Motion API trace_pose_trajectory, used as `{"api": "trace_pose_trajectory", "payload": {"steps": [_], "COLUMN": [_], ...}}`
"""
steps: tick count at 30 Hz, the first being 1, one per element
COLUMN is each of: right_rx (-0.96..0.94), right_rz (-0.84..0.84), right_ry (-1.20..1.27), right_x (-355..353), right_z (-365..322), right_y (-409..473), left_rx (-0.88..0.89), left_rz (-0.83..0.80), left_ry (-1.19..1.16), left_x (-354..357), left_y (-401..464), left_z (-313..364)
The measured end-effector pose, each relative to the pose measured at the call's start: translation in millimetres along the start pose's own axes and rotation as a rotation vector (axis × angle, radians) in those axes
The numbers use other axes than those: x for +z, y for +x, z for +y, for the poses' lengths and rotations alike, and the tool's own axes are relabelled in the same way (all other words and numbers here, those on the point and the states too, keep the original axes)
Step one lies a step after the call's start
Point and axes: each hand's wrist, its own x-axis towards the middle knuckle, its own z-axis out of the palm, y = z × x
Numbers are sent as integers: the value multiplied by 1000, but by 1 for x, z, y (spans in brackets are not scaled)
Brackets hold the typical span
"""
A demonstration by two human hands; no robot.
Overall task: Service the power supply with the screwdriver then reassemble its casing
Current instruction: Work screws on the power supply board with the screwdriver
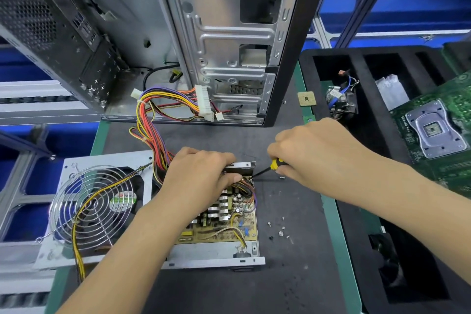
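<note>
Head view of an opened power supply (pixel 221 222) lying on the dark mat of the desk (pixel 293 288), its circuit board exposed. The detached cover with the fan and wire grille (pixel 94 206) lies just to its left, joined to the board by yellow and black leads. The bundled output cables (pixel 150 132) run from the unit's far left corner up to the open computer case (pixel 224 41) standing at the back.

The left hand (pixel 201 176) rests on the far edge of the unit, fingers curled over the wiring at the top of the board, steadying it. The right hand (pixel 313 155) grips the yellow-and-black handle of the screwdriver (pixel 267 168), the shaft angled down and leftward so that the tip meets the far right corner of the metal tray; whether it sits in a screw head cannot be told. Loose screws (pixel 280 229) lie scattered on the mat just right of the unit, with one more (pixel 282 177) near the right hand.

Risks, as judged: the shaft enters at a slant, so the tip may slip off the screw and strike the nearby wires or capacitors. The left fingers lie close to that corner and could be jabbed. The scattered screws are unconfined and could be brushed off the desk by the right forearm, leaving too few for reassembly of the casing.
</note>
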Motion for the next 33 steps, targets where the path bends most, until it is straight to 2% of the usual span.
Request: {"api": "trace_pose_trajectory", "payload": {"steps": [18, 27, 33], "right_rx": [-14, -34, -61], "right_rz": [-26, -41, -3], "right_ry": [-28, 110, -41], "right_x": [-5, -8, -22], "right_z": [-4, -5, -7], "right_y": [9, 15, 20], "left_rx": [4, -13, -24], "left_rz": [-55, -64, -86], "left_ry": [-10, -10, -1], "left_x": [-3, -6, -8], "left_y": [-1, -1, 0], "left_z": [1, 2, 2]}}
